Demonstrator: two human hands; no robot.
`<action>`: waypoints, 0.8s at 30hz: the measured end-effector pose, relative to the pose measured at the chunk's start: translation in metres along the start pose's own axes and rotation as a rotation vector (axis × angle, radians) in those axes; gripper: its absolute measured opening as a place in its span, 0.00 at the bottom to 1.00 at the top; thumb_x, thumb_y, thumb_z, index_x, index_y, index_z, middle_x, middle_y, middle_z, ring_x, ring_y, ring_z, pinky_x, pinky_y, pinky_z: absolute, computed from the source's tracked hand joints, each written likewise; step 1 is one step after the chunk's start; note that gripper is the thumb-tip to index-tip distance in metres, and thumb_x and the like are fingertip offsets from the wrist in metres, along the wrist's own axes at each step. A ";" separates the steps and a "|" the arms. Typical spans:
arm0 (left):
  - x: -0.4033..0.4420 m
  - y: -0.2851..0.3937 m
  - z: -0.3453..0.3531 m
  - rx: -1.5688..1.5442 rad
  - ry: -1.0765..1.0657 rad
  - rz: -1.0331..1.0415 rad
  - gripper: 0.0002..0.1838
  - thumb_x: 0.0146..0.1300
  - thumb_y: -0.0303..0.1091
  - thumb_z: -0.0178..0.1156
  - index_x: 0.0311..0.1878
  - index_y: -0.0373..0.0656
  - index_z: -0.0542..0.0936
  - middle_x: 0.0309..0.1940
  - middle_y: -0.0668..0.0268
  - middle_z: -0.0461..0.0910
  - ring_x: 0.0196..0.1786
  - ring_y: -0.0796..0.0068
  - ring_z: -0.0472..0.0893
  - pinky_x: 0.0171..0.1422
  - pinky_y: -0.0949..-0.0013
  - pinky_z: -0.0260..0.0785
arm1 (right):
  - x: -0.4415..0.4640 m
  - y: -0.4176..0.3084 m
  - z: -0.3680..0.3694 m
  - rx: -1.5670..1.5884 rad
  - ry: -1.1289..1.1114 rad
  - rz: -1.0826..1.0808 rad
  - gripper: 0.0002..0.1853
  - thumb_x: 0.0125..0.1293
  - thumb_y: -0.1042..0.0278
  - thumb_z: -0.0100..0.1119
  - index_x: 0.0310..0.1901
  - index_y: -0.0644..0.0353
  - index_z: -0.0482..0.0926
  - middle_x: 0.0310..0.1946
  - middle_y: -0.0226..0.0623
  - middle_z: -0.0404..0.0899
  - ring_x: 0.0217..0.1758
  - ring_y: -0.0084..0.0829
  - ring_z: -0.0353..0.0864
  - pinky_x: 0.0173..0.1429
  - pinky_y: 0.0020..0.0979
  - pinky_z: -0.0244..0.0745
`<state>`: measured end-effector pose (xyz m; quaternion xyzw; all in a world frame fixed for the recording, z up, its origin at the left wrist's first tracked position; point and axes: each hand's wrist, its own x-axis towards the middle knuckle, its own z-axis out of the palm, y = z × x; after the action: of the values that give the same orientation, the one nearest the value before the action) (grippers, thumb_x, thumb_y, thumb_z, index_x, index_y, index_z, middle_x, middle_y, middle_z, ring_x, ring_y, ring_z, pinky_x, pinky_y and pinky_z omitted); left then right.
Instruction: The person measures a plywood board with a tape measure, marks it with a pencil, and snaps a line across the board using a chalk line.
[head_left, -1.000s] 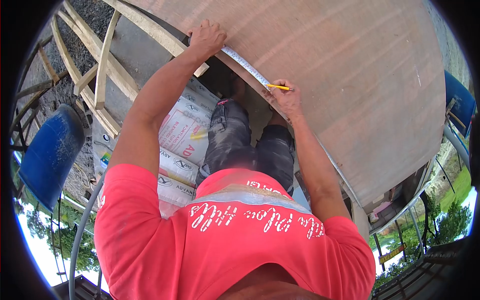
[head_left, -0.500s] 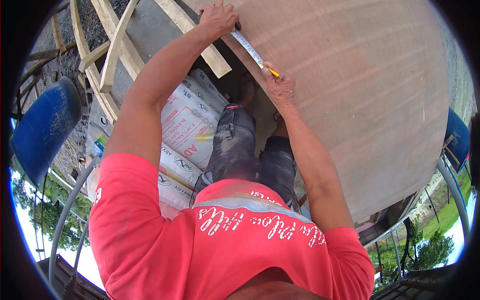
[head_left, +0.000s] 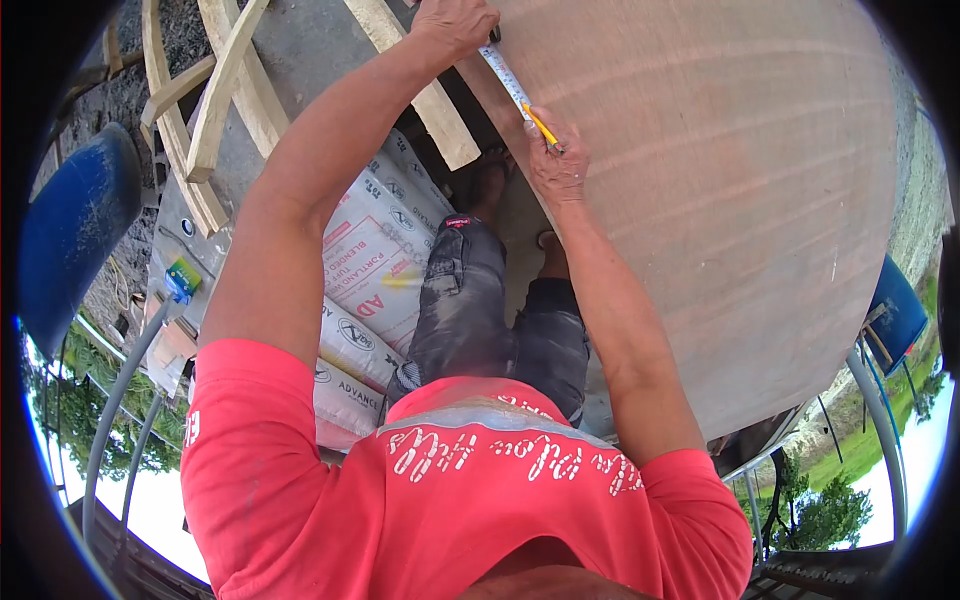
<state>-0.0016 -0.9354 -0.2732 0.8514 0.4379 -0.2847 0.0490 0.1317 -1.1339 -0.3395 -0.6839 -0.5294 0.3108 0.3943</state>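
Less tape [head_left: 506,78] now shows: the left hand [head_left: 456,24] grips its far end, the right hand [head_left: 558,165] pinches a yellow pencil [head_left: 542,127] turned nearly along it.

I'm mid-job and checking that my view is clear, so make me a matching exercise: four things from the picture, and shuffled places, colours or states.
Things:
1. Pencil
2. Tape blade
3. Printed sacks
4. Board

Places, colours or states:
A. Lying to the left of the person's legs
B. Broad, flat and brownish
C. Yellow, held in the right hand
D. White with markings, stretched between the left hand and the right hand

Right pairs: 1-C, 2-D, 3-A, 4-B.
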 end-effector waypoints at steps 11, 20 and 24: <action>-0.019 -0.015 0.024 0.075 0.130 0.029 0.13 0.63 0.42 0.56 0.43 0.49 0.86 0.49 0.61 0.77 0.60 0.55 0.72 0.52 0.33 0.66 | -0.014 0.003 0.002 0.131 0.004 0.070 0.11 0.63 0.65 0.64 0.44 0.60 0.84 0.39 0.42 0.85 0.41 0.38 0.84 0.45 0.33 0.78; -0.012 -0.010 0.023 0.084 0.056 0.024 0.15 0.64 0.42 0.56 0.46 0.46 0.85 0.50 0.59 0.77 0.59 0.53 0.72 0.53 0.32 0.67 | -0.008 0.002 0.007 0.095 -0.068 0.064 0.13 0.67 0.62 0.62 0.48 0.60 0.82 0.41 0.42 0.85 0.45 0.35 0.85 0.49 0.30 0.77; -0.004 -0.012 0.029 0.063 0.037 0.023 0.15 0.65 0.42 0.55 0.47 0.46 0.84 0.49 0.58 0.77 0.58 0.53 0.72 0.51 0.33 0.68 | -0.009 0.016 0.018 0.181 -0.072 0.108 0.13 0.70 0.63 0.57 0.48 0.64 0.80 0.40 0.42 0.85 0.45 0.35 0.85 0.49 0.30 0.77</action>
<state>-0.0256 -0.9408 -0.2936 0.8625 0.4199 -0.2818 0.0172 0.1220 -1.1405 -0.3622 -0.6612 -0.4754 0.4027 0.4179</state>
